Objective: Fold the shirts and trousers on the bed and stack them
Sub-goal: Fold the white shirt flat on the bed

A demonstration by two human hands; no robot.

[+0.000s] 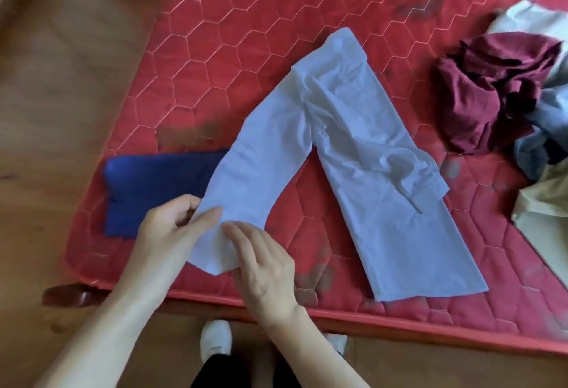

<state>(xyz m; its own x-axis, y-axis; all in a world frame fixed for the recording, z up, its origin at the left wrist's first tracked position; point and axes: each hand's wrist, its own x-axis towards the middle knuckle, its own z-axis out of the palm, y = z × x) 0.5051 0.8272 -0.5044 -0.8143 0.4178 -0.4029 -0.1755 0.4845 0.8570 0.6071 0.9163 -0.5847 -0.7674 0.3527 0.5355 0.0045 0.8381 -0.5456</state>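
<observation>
A pale blue shirt (pixel 353 141) lies spread on the red quilted mattress (pixel 246 34), folded narrow, with one sleeve stretching toward the near left corner. My left hand (pixel 167 227) pinches the end of that sleeve between thumb and fingers. Beside it, my right hand (pixel 261 267) grips the sleeve's cuff end, with its fingers lying over the cloth. A folded dark blue garment (pixel 153 190) sits flat at the mattress's near left corner, partly under the sleeve.
A crumpled maroon garment (pixel 491 89) tops a heap of unfolded clothes at the right, with white, grey (pixel 541 141) and beige (pixel 544 203) pieces. Wooden floor (pixel 61 95) lies left of the bed. My white shoe (pixel 215 338) shows below the mattress edge.
</observation>
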